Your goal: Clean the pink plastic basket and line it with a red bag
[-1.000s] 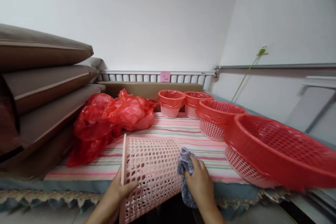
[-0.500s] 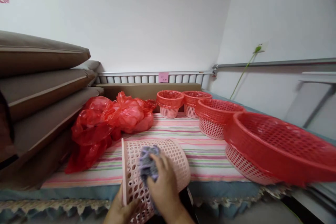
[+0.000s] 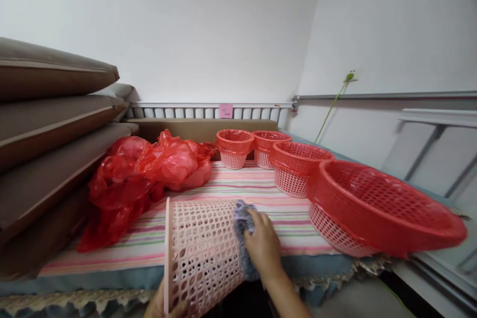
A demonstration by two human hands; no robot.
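Note:
A pale pink perforated plastic basket [image 3: 204, 248] lies on its side at the front edge of the bed, its rim facing left. My left hand [image 3: 164, 303] grips that rim at the lower left, thumb on the outer wall; the other fingers are mostly hidden. My right hand [image 3: 263, 243] is closed on a grey-purple cloth [image 3: 243, 238] and presses it against the basket's bottom end on the right.
Several pink baskets lined with red bags stand in a row on the right, the nearest basket [image 3: 383, 208] largest in view. Crumpled red plastic bags [image 3: 164, 164] lie at left beside stacked brown cushions [image 3: 55, 129]. A striped sheet [image 3: 231, 184] covers the bed.
My right hand has slid the cloth rightward along the basket wall, from near its middle to its bottom end. The left hand still holds the rim. The view has shifted slightly right.

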